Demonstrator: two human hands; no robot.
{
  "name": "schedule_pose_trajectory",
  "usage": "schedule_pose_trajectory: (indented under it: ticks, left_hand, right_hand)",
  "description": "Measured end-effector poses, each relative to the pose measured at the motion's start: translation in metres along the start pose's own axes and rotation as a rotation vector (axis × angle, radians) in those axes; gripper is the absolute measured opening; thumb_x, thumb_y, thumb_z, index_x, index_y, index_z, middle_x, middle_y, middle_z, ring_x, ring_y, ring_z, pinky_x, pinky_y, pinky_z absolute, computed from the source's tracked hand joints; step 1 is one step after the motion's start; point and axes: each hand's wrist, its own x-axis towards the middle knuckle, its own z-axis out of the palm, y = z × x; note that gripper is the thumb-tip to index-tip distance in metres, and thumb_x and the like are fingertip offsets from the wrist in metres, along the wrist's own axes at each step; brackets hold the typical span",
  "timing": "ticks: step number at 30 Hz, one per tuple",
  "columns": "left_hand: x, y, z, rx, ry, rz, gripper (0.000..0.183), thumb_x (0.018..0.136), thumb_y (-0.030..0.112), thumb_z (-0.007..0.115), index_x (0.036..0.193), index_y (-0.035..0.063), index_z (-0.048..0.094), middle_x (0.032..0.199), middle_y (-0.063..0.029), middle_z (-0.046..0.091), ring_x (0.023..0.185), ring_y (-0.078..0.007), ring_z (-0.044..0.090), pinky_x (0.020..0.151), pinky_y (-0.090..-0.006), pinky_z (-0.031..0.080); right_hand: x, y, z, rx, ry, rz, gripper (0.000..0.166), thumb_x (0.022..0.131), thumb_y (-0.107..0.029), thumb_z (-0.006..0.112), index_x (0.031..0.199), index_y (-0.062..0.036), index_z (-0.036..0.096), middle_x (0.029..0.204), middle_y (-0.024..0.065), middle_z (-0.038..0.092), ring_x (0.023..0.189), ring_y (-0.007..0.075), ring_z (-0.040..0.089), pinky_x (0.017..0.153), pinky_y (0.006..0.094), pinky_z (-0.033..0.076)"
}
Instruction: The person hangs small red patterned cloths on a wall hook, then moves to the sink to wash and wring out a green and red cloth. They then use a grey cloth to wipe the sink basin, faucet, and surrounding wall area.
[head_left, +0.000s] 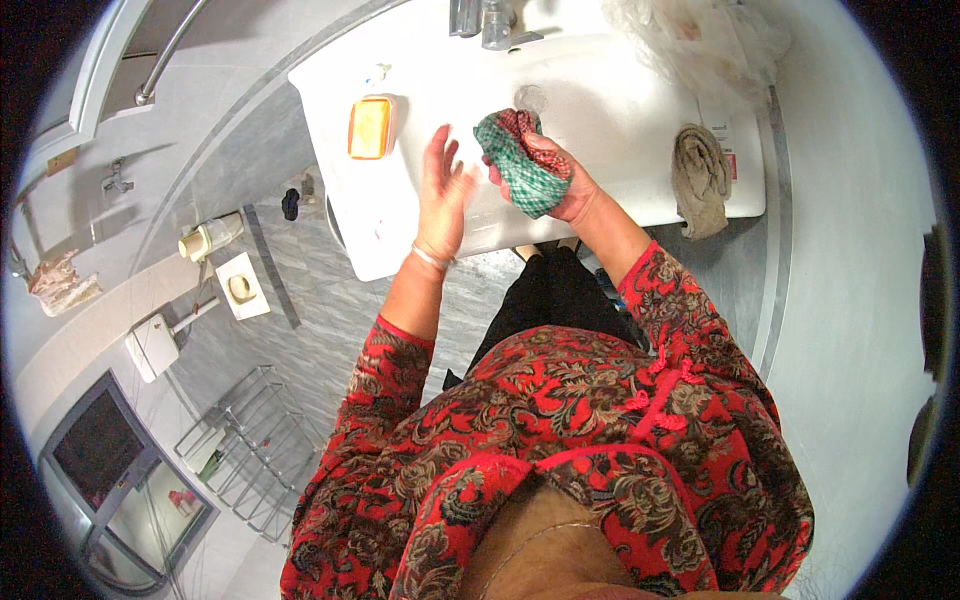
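A bunched checked cloth (529, 176), green on one side and red on the other, is gripped in my right hand (574, 180). Both hands are over the front part of a white washbasin (600, 90). To the left of the cloth, my left hand (444, 199) is raised with its fingers apart, a little blurred, holding nothing. A bracelet circles the left wrist. On the basin's left ledge, an orange-and-white soap box (370, 129) stands beyond that hand. The chrome tap (496, 26) rises at the back, above the drain (531, 98).
A grey-brown towel (701, 176) hangs over the basin's front right edge. Crumpled clear plastic bags (697, 45) fill the back right corner. Lower left stands a metal wire rack (251, 442), near a squat toilet (242, 287) and a waste bin (211, 236).
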Motion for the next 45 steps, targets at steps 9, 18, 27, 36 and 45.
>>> schedule_pose_trajectory:
  ticks: [9, 18, 27, 36, 45]
  left_hand:
    - [0.064, -0.016, 0.005, -0.746, -0.180, -0.325, 0.042, 0.090, 0.030, 0.056, 0.121, 0.0020, 0.050, 0.094, -0.0095, 0.061, 0.083, -0.0202, 0.060, 0.073, -0.0327, 0.052]
    - [0.093, -0.066, 0.010, 0.684, -0.110, 0.049, 0.029, 0.083, 0.023, 0.059, 0.097, -0.0025, 0.057, 0.083, -0.0203, 0.064, 0.078, -0.0338, 0.062, 0.074, -0.0383, 0.050]
    - [0.093, -0.058, -0.002, 0.560, 0.196, -0.118, 0.039, 0.085, 0.031, 0.061, 0.101, -0.0038, 0.056, 0.089, -0.0199, 0.063, 0.084, -0.0333, 0.061, 0.078, -0.0377, 0.048]
    - [0.053, -0.004, -0.010, -1.113, -0.349, -0.292, 0.068, 0.086, 0.062, 0.043, 0.135, 0.0165, 0.037, 0.133, -0.0182, 0.044, 0.123, -0.0356, 0.043, 0.096, -0.0571, 0.040]
    - [0.066, 0.014, -0.003, -0.476, -0.157, -0.378, 0.014, 0.089, 0.018, 0.056, 0.097, 0.0072, 0.053, 0.079, -0.0075, 0.054, 0.061, -0.0137, 0.051, 0.057, -0.0299, 0.047]
  right_hand:
    - [0.002, 0.018, 0.025, -0.237, 0.024, 0.169, 0.047, 0.086, -0.045, 0.058, 0.111, -0.0059, 0.054, 0.096, 0.0110, 0.061, 0.079, 0.0190, 0.060, 0.066, 0.0305, 0.052]
    - [0.035, 0.012, 0.012, -1.748, 0.471, 0.035, 0.038, 0.068, -0.031, 0.069, 0.091, -0.0007, 0.063, 0.085, 0.0138, 0.066, 0.080, 0.0234, 0.064, 0.072, 0.0328, 0.050]
    - [0.007, 0.006, 0.008, -0.980, 0.323, 0.174, 0.067, 0.067, -0.044, 0.075, 0.115, -0.0066, 0.049, 0.094, 0.0076, 0.058, 0.079, 0.0199, 0.059, 0.069, 0.0341, 0.049]
    - [-0.010, 0.034, 0.047, 0.128, -0.146, 0.242, 0.047, 0.083, -0.039, 0.054, 0.120, -0.0094, 0.051, 0.100, 0.0129, 0.057, 0.074, 0.0216, 0.053, 0.053, 0.0259, 0.048]
    - [-0.021, 0.030, 0.048, -0.556, 0.076, 0.193, 0.060, 0.079, -0.033, 0.069, 0.125, -0.0078, 0.040, 0.099, 0.0076, 0.053, 0.075, 0.0152, 0.054, 0.047, 0.0216, 0.042]
